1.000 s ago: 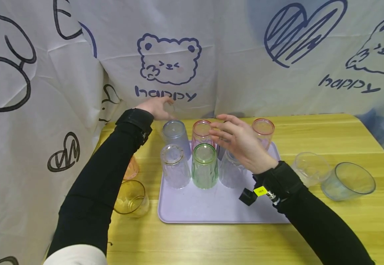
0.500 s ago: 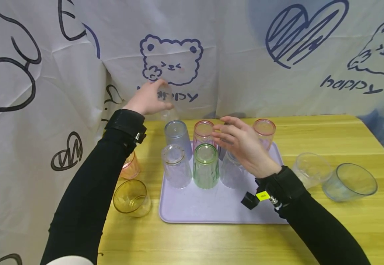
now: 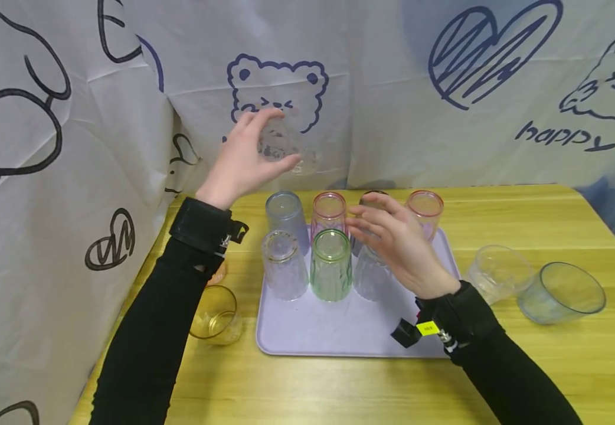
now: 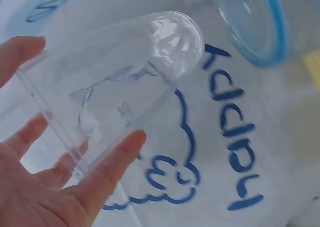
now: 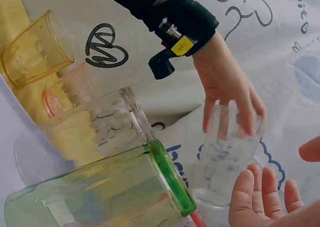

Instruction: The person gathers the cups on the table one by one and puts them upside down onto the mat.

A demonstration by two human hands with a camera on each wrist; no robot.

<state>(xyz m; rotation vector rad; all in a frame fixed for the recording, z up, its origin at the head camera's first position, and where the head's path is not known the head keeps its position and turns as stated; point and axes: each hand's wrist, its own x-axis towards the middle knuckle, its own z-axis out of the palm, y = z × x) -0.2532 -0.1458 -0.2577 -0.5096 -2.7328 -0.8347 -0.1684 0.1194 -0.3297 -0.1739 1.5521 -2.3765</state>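
My left hand [image 3: 244,156] holds a clear drinking glass [image 4: 125,82] in the air behind the tray, thumb and fingers round its wider end. In the left wrist view the glass looks tilted. My right hand [image 3: 400,248] is over the right part of the lilac tray [image 3: 339,339], its fingers loosely bent with nothing between them. It partly hides a dark glass [image 3: 373,196] and a clear glass [image 3: 370,277]. Standing upside down on the tray are a green glass [image 3: 331,271], a blue glass [image 3: 286,221], a pink glass [image 3: 329,212], a red-rimmed glass [image 3: 425,212] and a brown-rimmed clear glass [image 3: 285,271].
Left of the tray an amber glass [image 3: 217,319] stands on the wooden table [image 3: 313,389], with an orange glass [image 3: 219,274] behind it. A clear glass [image 3: 499,271] and a grey-blue glass [image 3: 559,295] stand to the right. A printed cloth [image 3: 382,130] hangs behind the table.
My left hand has risen from behind the blue glass, with the clear glass in it, then shifted a little right. My right hand has moved slightly right and down.
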